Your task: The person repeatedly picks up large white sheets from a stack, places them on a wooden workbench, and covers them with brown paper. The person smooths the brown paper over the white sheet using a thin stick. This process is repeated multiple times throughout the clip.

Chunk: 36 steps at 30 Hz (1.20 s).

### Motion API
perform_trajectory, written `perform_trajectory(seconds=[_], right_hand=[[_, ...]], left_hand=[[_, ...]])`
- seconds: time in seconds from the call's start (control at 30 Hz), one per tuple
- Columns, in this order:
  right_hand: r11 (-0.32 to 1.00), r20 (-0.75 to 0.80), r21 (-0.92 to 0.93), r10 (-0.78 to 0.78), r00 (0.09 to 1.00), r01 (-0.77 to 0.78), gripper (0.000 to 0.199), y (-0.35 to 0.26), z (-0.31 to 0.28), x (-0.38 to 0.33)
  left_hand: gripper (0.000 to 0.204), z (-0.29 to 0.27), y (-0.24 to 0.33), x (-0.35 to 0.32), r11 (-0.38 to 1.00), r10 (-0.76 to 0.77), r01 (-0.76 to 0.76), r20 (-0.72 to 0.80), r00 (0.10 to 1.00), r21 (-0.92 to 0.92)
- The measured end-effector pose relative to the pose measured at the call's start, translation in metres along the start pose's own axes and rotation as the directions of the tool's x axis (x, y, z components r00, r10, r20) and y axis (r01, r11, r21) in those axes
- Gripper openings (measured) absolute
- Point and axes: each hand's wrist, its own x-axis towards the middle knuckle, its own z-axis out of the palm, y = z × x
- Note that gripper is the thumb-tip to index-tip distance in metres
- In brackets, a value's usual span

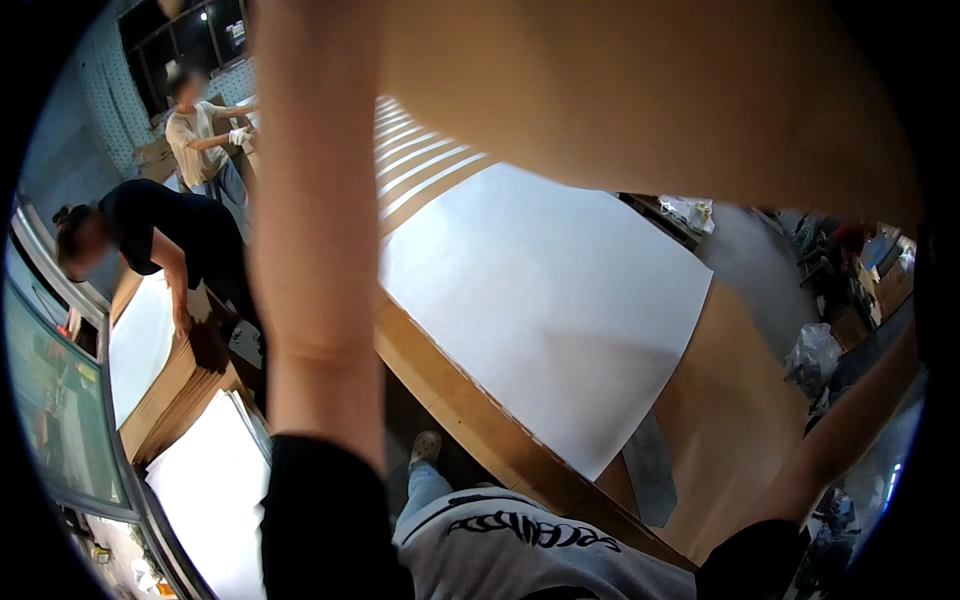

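My left forearm (320,230) rises close in front of the view, and its hand lies beyond the upper edge. On the right, my other forearm (840,430) reaches up to the picture's rim, with that hand out of sight too. A large brown sheet (650,100), looking like kraft board, is raised across the top between the two arms; where it is gripped is hidden. Below it a big white sheet (530,300) lies on a stack with brown edges (470,400). Another brown sheet (735,400) slopes at its right, beside a grey flat piece (650,470).
Brown-and-white stripes (425,165) show at the far end. At left, a dark-clothed person (185,235) leans over a stack of brown boards (175,390); another person (200,140) stands farther back. White sheets (215,500) lie nearer. A clear plastic bag (812,355) is at right.
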Motion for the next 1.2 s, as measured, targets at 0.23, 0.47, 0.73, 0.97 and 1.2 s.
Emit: perform_trajectory(seconds=[0.23, 0.47, 0.73, 0.97, 1.2], right_hand=[[0.952, -0.414, -0.118, 0.21, 0.886, -0.281, 0.042, 0.034, -0.039, -0.278], [0.578, -0.841, 0.088, 0.479, 0.251, -0.811, 0.037, 0.153, 0.056, -0.48], [0.532, -0.834, 0.223, 0.538, 0.122, -0.817, 0.032, 0.194, 0.067, -0.557], [0.549, -0.744, 0.225, 0.631, 0.223, -0.805, 0.039, 0.198, 0.063, -0.562], [0.513, -0.742, 0.222, 0.641, 0.198, -0.829, 0.036, 0.197, 0.071, -0.556]], left_hand=[[0.046, -0.106, -0.05, -0.283, 0.792, -0.61, 0.459, -0.528, 0.591, -0.403], [0.052, -0.202, -0.024, -0.457, 0.164, -0.859, 0.861, -0.499, -0.116, -0.482], [0.048, -0.239, -0.006, -0.517, 0.091, -0.785, 0.871, -0.573, -0.237, -0.484], [0.046, -0.237, -0.003, -0.52, 0.25, -0.757, 0.789, -0.621, -0.201, -0.561], [0.043, -0.247, -0.003, -0.531, 0.22, -0.761, 0.71, -0.573, -0.304, -0.669]])
